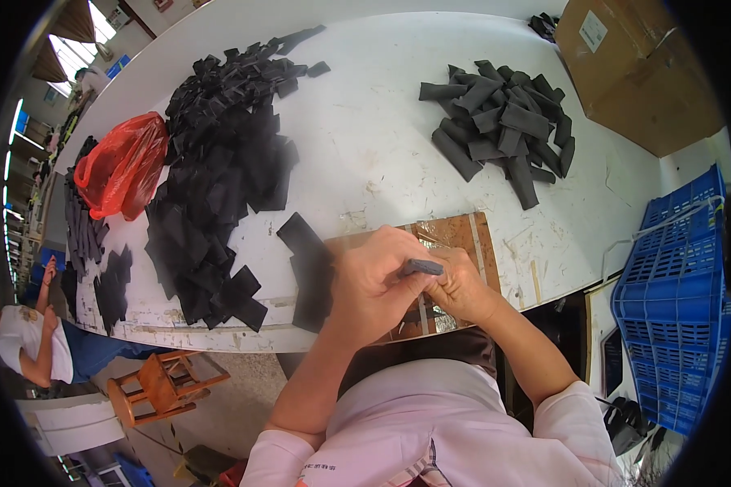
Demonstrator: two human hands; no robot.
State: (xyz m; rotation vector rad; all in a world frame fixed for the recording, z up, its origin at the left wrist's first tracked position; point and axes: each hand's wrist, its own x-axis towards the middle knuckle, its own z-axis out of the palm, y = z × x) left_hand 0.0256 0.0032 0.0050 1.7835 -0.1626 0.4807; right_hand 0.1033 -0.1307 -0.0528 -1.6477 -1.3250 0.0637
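Observation:
My left hand (369, 280) is closed around a small dark grey piece (423, 266) that looks like a foam or rubber tube; its end pokes out between my fingers. Against it, my right hand (463, 288) is closed too, with its fingers pinched at the same piece. Both hands are held over a brown board (484, 243) with strips of tape. Close to my left hand lie several flat black pieces (302, 241), partly hidden by it. Beyond my right hand is a heap of dark grey rolled tubes (503, 118).
A large heap of flat black pieces (219, 178) covers the white table's (357, 105) left side, beside a red plastic bag (126, 166). A cardboard box (642, 77) stands at the far right, a blue crate (674, 300) nearer. Left lie a wooden stool (166, 385) and another person (36, 341).

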